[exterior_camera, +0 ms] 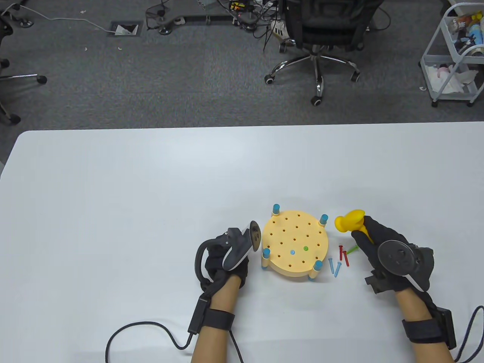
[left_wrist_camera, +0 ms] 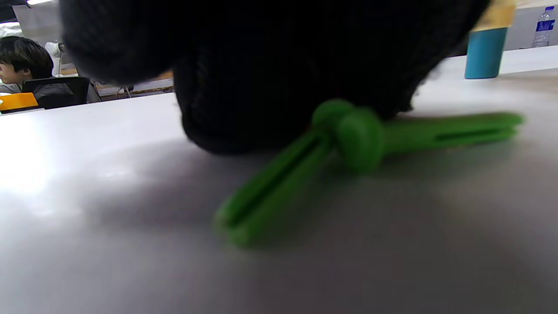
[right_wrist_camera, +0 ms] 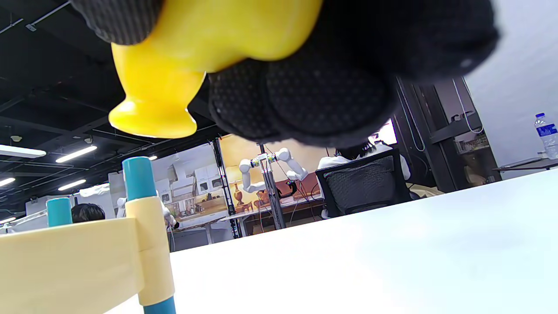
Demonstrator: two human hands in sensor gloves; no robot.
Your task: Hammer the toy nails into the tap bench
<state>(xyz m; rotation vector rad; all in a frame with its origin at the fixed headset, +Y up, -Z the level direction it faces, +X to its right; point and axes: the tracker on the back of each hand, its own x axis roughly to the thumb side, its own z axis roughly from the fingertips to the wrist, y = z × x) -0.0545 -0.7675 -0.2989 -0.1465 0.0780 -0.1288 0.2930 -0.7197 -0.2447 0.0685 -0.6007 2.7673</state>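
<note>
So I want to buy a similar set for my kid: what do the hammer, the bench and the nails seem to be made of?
The hammer looks like moulded plastic: smooth yellow, glossy, rounded edges. The bench looks like matte cream plastic with teal posts, though painted wood cannot be ruled out. The green nails look like plastic too: uniform colour, soft sheen, a split shank moulded in.

White table (exterior_camera: 113, 189) (bench (exterior_camera: 295, 245), seemingly nails (exterior_camera: 337, 262)).

We see bare white table (exterior_camera: 151, 196) left and beyond the round cream pegboard bench (exterior_camera: 295, 245) — its right side is crowded by loose red, blue and green plastic nails (exterior_camera: 340, 261).
</note>
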